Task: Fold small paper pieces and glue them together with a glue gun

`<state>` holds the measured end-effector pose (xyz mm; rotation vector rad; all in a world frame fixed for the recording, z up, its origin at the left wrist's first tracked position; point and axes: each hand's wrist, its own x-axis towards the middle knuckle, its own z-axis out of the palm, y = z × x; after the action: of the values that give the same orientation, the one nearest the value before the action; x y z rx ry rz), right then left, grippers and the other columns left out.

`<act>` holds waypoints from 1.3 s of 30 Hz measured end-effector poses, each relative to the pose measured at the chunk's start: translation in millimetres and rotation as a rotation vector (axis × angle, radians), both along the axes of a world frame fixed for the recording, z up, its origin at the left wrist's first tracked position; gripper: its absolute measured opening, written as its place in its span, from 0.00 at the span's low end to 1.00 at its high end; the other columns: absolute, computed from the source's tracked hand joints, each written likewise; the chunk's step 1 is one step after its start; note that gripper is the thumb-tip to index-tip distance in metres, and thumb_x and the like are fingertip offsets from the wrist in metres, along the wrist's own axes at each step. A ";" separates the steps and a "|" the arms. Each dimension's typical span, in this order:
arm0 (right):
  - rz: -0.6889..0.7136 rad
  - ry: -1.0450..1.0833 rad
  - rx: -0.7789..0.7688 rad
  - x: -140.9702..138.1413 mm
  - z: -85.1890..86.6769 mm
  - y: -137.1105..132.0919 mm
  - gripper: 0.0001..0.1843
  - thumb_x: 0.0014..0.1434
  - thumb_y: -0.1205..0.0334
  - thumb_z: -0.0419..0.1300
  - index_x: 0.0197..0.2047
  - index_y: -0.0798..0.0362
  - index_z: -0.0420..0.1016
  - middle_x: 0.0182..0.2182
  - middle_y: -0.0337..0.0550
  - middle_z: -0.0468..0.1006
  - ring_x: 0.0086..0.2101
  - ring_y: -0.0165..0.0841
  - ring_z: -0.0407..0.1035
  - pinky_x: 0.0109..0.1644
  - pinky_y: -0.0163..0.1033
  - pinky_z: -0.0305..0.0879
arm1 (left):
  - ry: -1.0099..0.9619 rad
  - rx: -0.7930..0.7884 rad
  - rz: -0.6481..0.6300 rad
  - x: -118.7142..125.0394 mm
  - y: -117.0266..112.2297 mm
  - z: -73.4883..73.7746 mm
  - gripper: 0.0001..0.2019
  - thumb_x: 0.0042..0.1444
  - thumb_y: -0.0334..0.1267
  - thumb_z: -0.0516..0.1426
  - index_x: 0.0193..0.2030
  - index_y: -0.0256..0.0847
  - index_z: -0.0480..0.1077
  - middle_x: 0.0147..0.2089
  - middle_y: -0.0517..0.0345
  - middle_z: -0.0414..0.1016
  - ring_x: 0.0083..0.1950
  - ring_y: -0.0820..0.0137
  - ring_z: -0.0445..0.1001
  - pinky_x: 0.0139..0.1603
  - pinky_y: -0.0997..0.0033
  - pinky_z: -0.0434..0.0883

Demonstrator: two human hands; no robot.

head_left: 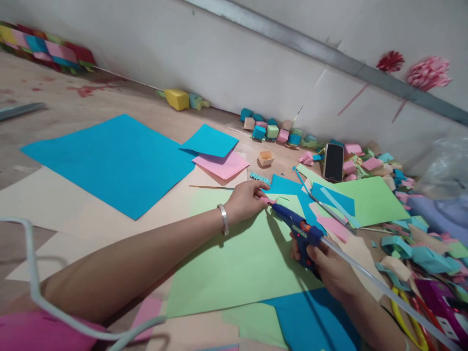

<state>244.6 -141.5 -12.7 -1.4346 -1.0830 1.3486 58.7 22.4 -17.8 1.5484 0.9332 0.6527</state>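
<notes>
My right hand [331, 263] is wrapped round the handle of a blue glue gun [298, 226], a long clear glue stick [369, 278] running out of its back. The gun's nozzle points left and meets a small pink paper piece [268, 200]. My left hand [246, 200], with a silver bracelet at the wrist, pinches that piece between its fingertips; its exact shape is partly hidden. Both hands are above a light green paper sheet [234, 263]. Just beyond the left fingers lies a turquoise zigzag-edged paper strip [260, 179].
Blue sheets [124, 165], pink squares [223, 165] and a small peach paper box [266, 158] lie around. At right are a phone [333, 162], scissors [336, 214], yellow-handled pliers [405, 312], a purple power strip [438, 307] and paper scraps. A white cable [32, 273] loops at left.
</notes>
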 end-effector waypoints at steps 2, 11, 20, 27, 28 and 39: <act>-0.008 0.051 0.013 -0.4 2.5 -2.2 0.24 0.56 0.44 0.62 0.46 0.56 0.73 0.30 0.46 0.73 0.31 0.36 0.66 0.36 0.42 0.62 | 0.001 0.003 0.008 0.2 -0.3 1.3 0.17 0.48 0.25 0.63 0.47 0.35 0.71 0.35 0.54 0.80 0.37 0.67 0.80 0.36 0.71 0.75; -0.206 -0.110 0.094 13.4 34.3 11.0 0.16 0.48 0.59 0.70 0.38 0.49 0.71 0.28 0.35 0.61 0.26 0.27 0.58 0.28 0.34 0.59 | 0.017 0.057 0.049 1.5 -1.3 2.7 0.14 0.46 0.30 0.66 0.40 0.37 0.72 0.32 0.56 0.79 0.34 0.67 0.78 0.33 0.72 0.72; -0.182 -0.338 0.300 11.1 1.9 75.2 0.18 0.38 0.62 0.74 0.30 0.49 0.69 0.44 0.44 0.75 0.48 0.45 0.68 0.50 0.53 0.66 | 0.010 0.140 0.043 1.9 -4.1 -1.1 0.07 0.48 0.36 0.65 0.29 0.37 0.72 0.26 0.58 0.75 0.27 0.70 0.74 0.26 0.74 0.68; -0.165 -0.551 0.267 1.8 -0.9 84.9 0.21 0.41 0.57 0.73 0.38 0.51 0.72 0.32 0.41 0.75 0.32 0.38 0.68 0.40 0.49 0.67 | 0.025 0.206 0.051 4.5 -4.8 -4.5 0.06 0.47 0.35 0.65 0.32 0.36 0.76 0.30 0.55 0.77 0.30 0.69 0.74 0.28 0.73 0.70; -0.170 -0.553 0.270 3.1 -2.9 85.2 0.21 0.42 0.56 0.72 0.38 0.51 0.72 0.32 0.41 0.75 0.31 0.37 0.68 0.41 0.49 0.66 | 0.027 0.222 0.053 4.3 -5.2 -3.6 0.06 0.47 0.35 0.65 0.31 0.36 0.76 0.30 0.56 0.77 0.30 0.69 0.74 0.28 0.73 0.70; -0.162 -0.481 0.287 4.4 -1.4 80.4 0.18 0.47 0.54 0.69 0.36 0.50 0.67 0.33 0.41 0.73 0.34 0.36 0.68 0.41 0.47 0.66 | 0.100 0.433 0.004 -1.2 -9.2 12.4 0.03 0.50 0.30 0.60 0.30 0.40 0.77 0.30 0.56 0.74 0.34 0.67 0.68 0.38 0.67 0.66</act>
<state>249.0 -61.2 -14.1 -1.6254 -1.3675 0.7109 57.6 13.1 -5.4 1.9772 0.9079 0.8245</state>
